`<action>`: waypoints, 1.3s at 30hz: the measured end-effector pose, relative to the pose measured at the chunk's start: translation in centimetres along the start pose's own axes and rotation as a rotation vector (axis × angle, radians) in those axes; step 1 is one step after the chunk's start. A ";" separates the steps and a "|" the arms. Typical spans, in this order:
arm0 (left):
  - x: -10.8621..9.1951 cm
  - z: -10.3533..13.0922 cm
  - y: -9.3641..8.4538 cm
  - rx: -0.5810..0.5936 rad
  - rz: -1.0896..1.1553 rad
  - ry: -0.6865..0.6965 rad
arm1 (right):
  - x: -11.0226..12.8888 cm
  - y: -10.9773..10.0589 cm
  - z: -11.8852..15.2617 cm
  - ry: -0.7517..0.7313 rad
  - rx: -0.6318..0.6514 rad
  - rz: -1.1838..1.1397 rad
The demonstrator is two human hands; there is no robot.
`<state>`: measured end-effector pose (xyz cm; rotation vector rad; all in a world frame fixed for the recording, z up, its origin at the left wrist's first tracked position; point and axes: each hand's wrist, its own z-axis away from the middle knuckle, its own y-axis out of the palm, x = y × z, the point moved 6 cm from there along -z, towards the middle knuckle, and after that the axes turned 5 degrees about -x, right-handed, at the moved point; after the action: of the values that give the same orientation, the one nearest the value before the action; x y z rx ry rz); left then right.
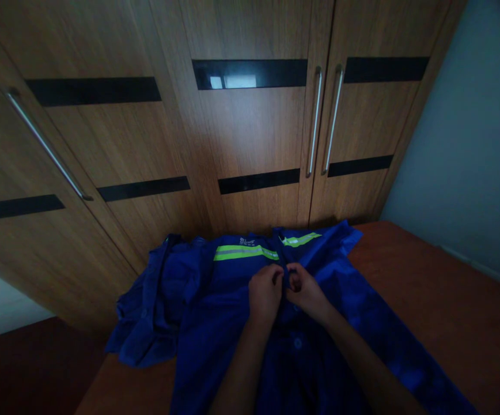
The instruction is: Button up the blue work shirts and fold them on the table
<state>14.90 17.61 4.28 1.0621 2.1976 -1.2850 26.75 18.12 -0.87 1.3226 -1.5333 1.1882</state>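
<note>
A blue work jacket [224, 305] lies spread out with its front facing up. Across its chest run yellow-green and silver reflective strips [239, 252], with small white lettering [246, 242] above the left one. Both hands meet at the jacket's front opening, just below these strips. My left hand [266, 293] has its fingertips pinched together on the left front edge. Close beside it, my right hand [308, 293] is curled with thumb and finger pinching the other edge. Fabric between the fingertips is too dark to see well. A button [298, 343] shows lower down the front.
Another blue garment [155, 311] lies crumpled at the jacket's left. Beneath both is a reddish-brown wooden surface [440, 305]. Directly behind stands a wooden wardrobe [250, 132] with long metal handles [314, 124]. A pale wall [470, 161] rises on the right.
</note>
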 end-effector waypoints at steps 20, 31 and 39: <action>4.2 1.2 2.0 -0.113 0.700 -0.608 | 2.5 0.2 0.9 -0.183 -0.048 0.277; 3.5 0.6 2.1 -0.023 0.675 -0.442 | 0.8 -1.7 0.1 0.020 -0.214 0.068; 2.3 0.2 0.8 0.003 0.483 -0.272 | 0.7 -0.9 0.0 0.176 -0.074 -0.249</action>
<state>14.02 18.63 2.26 1.2385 1.6117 -1.1307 27.54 17.97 -0.08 1.2819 -1.2367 1.0505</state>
